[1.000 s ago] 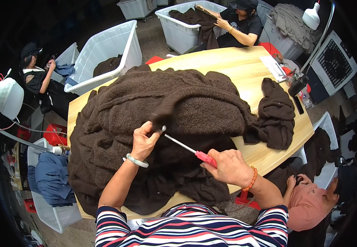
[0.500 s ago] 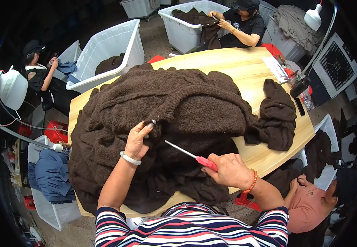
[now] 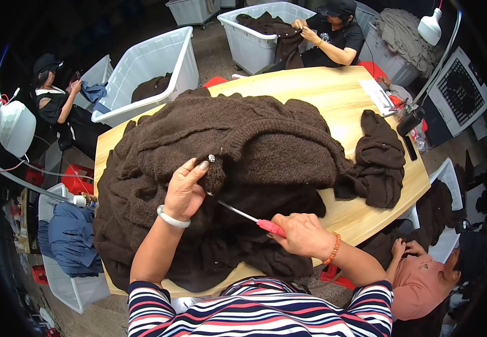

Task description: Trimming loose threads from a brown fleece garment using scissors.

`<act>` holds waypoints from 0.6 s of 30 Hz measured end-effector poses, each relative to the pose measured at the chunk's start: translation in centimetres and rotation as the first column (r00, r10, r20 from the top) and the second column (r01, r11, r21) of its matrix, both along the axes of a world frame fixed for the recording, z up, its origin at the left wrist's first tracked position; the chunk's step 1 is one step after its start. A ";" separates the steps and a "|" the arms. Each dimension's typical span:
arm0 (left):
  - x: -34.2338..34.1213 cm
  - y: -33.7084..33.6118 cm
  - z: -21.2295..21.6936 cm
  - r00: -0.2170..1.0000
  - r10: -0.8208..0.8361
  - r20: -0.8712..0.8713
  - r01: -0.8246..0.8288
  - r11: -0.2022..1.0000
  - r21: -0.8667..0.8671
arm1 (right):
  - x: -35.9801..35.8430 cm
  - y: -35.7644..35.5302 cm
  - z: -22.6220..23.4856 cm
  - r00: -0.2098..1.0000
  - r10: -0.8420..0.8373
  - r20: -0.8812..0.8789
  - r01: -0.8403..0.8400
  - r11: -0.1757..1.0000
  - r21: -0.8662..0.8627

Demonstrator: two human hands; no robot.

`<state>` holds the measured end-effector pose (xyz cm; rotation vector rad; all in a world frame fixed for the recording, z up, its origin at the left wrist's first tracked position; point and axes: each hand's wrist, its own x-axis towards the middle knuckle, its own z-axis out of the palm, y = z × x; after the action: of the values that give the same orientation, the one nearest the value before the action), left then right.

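A large dark brown knitted sweater [image 3: 277,154] lies heaped in front of me. My left hand [image 3: 184,192] pinches the edge of its ribbed band, beside a shiny button [image 3: 212,158]. A second small shiny spot shows lower on the same edge, just beyond my fingers. In my right hand [image 3: 305,233] is a thin metal-shafted tool with a pink handle [image 3: 270,227], like a screwdriver. Its tip points up and left and ends a little short of the sweater's edge near my left hand.
A folded brown garment [image 3: 379,160] lies on the right of the wooden table [image 3: 333,90]. White bins [image 3: 182,62] stand beyond it, and one with blue cloth [image 3: 72,238] at left. Lamps [image 3: 16,126] hang at both sides. Three other people work around the table.
My right hand and the tool have moved slightly left and down. The left hand has shifted a little, and more of the button and the sweater's edge now shows.
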<state>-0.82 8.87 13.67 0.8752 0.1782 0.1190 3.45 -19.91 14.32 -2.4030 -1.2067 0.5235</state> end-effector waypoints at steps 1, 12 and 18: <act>0.3 -0.4 1.2 0.998 0.002 0.055 -0.002 1.000 0.003 | 0.1 0.6 -0.3 1.000 0.018 -0.007 -0.018 0.999 0.032; -0.8 -9.6 10.1 0.953 -0.156 0.261 0.129 0.984 0.119 | 12.4 7.8 -2.1 0.824 -0.209 0.527 -0.200 0.763 0.614; 3.3 -11.9 5.7 0.921 -0.360 0.150 0.211 0.784 0.584 | 25.8 -9.8 -6.8 0.654 -0.681 0.331 0.311 0.640 0.703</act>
<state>2.53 -3.07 19.39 1.4570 -0.2543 -0.0096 29.30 -29.70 7.48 -2.1985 -0.6115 -0.7421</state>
